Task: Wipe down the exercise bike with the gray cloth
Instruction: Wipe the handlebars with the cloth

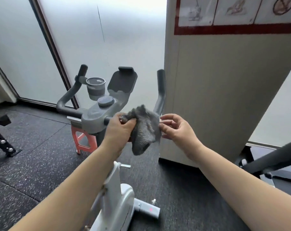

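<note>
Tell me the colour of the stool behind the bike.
The stool is orange-red, seen in the head view.

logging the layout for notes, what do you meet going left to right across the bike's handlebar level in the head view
left handlebar grip → cup holder → tablet holder → left hand gripping the gray cloth → right hand at the cloth's edge → beige pillar

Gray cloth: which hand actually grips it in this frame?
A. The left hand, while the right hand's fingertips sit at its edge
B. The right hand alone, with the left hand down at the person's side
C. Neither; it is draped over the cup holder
A: the left hand has its fingers curled round the bunched gray cloth in front of the handlebar, while the right hand only has loosely bent fingertips at its right edge.
</note>
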A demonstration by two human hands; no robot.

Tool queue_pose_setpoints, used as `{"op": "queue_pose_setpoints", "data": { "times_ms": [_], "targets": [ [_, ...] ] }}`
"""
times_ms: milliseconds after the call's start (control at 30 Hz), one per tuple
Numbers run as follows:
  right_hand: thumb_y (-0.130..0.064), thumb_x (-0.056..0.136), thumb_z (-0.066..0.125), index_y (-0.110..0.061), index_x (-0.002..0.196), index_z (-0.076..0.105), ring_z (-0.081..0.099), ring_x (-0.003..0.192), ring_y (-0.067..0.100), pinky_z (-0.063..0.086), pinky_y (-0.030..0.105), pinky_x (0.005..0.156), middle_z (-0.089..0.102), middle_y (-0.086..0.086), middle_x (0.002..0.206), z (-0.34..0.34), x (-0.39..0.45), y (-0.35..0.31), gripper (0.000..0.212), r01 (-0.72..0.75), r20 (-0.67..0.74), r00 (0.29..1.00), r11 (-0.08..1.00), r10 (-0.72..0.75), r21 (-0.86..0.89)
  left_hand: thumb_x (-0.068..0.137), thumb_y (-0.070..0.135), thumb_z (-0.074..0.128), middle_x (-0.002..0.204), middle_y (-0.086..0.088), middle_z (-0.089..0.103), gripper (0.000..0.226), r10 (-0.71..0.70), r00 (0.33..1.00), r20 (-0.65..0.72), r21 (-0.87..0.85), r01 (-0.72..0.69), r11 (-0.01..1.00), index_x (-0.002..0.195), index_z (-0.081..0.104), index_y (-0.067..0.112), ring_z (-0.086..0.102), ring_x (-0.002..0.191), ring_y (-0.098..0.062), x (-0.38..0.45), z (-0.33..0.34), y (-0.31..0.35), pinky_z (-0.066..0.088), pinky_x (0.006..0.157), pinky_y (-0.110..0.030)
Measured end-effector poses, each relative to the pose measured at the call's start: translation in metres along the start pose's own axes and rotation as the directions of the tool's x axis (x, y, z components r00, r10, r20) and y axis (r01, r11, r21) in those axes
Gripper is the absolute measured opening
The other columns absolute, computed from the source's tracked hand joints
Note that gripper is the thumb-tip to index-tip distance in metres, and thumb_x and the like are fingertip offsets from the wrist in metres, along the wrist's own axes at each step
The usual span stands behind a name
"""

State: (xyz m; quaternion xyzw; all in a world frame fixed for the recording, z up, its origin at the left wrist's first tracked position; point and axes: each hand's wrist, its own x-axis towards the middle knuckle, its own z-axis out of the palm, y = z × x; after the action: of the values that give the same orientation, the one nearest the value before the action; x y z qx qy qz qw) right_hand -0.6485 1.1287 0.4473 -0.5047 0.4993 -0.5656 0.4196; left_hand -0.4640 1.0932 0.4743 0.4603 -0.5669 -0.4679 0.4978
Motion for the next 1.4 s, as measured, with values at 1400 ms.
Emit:
{"op": "queue_pose_setpoints", "data": {
  "times_ms": [1400],
  "targets": [
    [-0.01,0.1,0.034,-0.016,0.13,0.048,0.063,0.073,0.009,0.053,0.016,0.06,0.066,0.003,0.102,-0.066,0.205,0.009,0.034,-0.075,0.12,0.99,0.997,0.071,0.033,0.087,0.028,0.039,0.084,-0.014,0.068,0.019,-0.132,0.986,-0.105,0.701,0.167,0.693,0.089,0.053,0.016,0.068,0.068,-0.034,0.166,0.15,-0.026,0.059,0.062,-0.046]
  ]
}}
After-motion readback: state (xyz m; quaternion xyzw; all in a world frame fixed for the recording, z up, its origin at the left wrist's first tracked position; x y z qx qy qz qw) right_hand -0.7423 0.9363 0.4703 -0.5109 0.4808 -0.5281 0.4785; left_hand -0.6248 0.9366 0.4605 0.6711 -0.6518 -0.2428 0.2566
